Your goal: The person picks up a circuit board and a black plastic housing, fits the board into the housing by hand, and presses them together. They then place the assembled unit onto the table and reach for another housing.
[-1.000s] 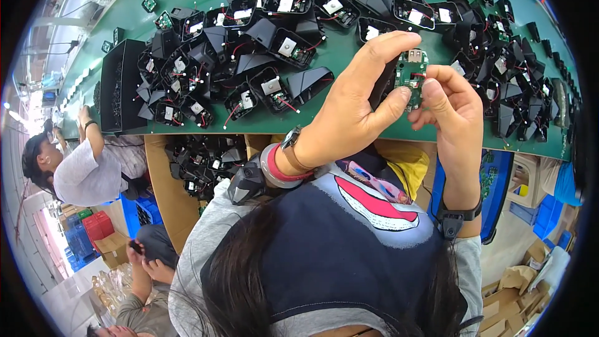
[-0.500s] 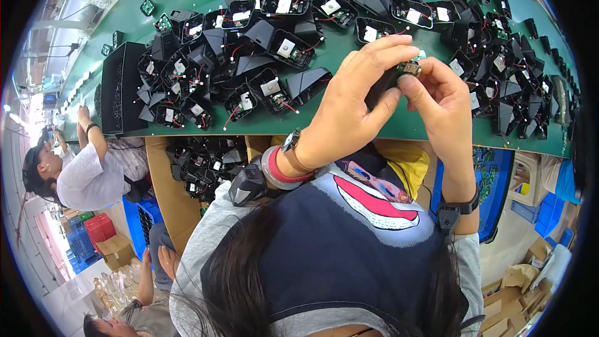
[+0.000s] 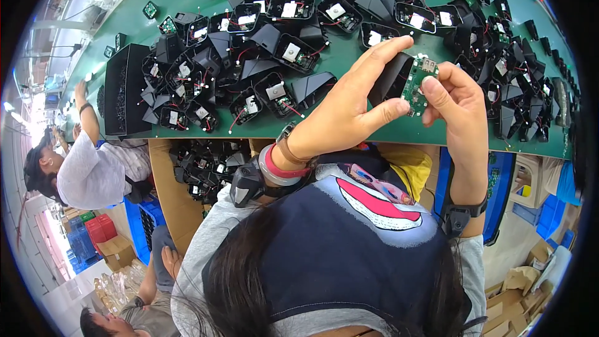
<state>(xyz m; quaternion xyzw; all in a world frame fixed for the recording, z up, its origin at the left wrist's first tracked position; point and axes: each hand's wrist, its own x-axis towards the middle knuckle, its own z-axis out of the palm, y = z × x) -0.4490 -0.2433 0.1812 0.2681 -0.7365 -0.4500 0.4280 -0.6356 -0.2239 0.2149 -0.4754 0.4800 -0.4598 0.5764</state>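
Observation:
A green circuit board with a metal USB-type socket at its top edge is pinched by my right hand, the thumb on its face. My left hand is wrapped around a black plastic housing, its thumb reaching the board's lower left corner. The board stands upright against the housing's right side; whether it sits inside cannot be made out. Beyond my hands, open black housings with white blocks, boards and red wires lie heaped on the green table.
A black bin stands on the table at left. Below the table edge are a cardboard box full of housings and a blue tray with boards. One person works at far left; another sits lower left.
The circuit board has turned from nearly edge-on to showing its face. My right hand has shifted slightly right and down. At far left, the other person's arm has moved up.

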